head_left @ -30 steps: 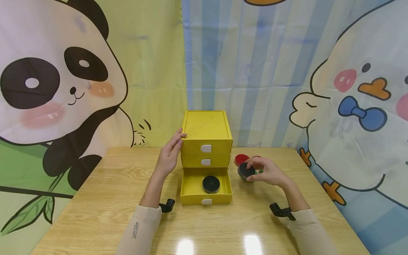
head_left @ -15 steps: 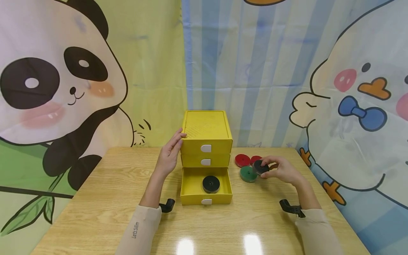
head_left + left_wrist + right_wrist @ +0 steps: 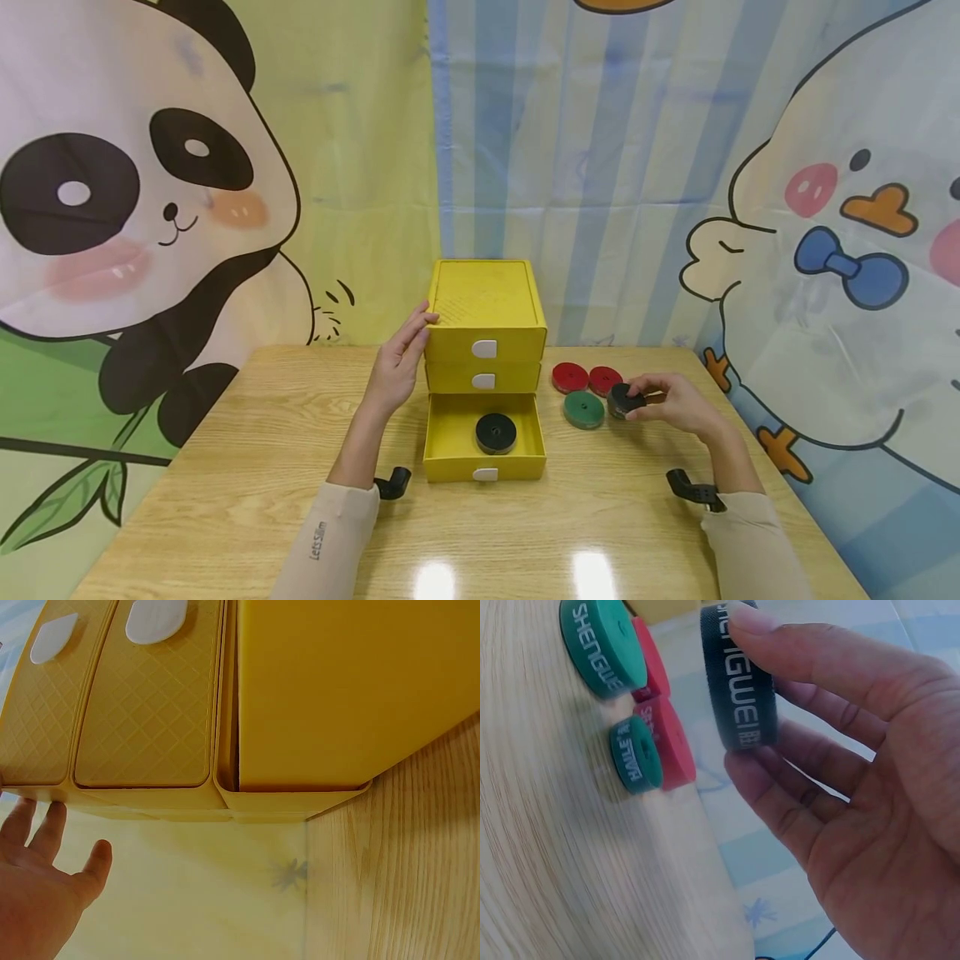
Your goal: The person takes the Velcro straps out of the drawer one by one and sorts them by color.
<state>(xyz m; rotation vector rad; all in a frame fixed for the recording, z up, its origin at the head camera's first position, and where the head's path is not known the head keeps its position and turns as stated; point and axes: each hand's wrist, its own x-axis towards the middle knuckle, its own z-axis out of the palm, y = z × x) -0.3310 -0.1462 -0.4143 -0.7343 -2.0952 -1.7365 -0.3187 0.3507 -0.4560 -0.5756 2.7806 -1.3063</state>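
My right hand (image 3: 678, 406) pinches a black tape roll (image 3: 624, 402) between thumb and fingertips, right of the drawer unit. White lettering runs around its edge in the right wrist view, where the roll (image 3: 739, 686) appears raised above the tabletop. My left hand (image 3: 397, 367) rests its extended fingers against the left side of the yellow drawer unit (image 3: 487, 296); the left wrist view shows those fingers (image 3: 49, 829) along the side. The bottom drawer (image 3: 448, 469) is pulled out, and another black tape roll (image 3: 496, 433) lies flat inside.
Two red tape rolls (image 3: 570, 377) and a green tape roll (image 3: 584, 409) lie on the wooden table (image 3: 300, 433), right of the unit. A smaller green roll (image 3: 636, 755) shows in the right wrist view. Both upper drawers (image 3: 450, 379) are closed. A printed curtain (image 3: 562, 167) hangs behind.
My right hand has carried the black tape roll rightward, from over the green roll to its right side, uncovering the green and red rolls. My left hand stays at the unit.
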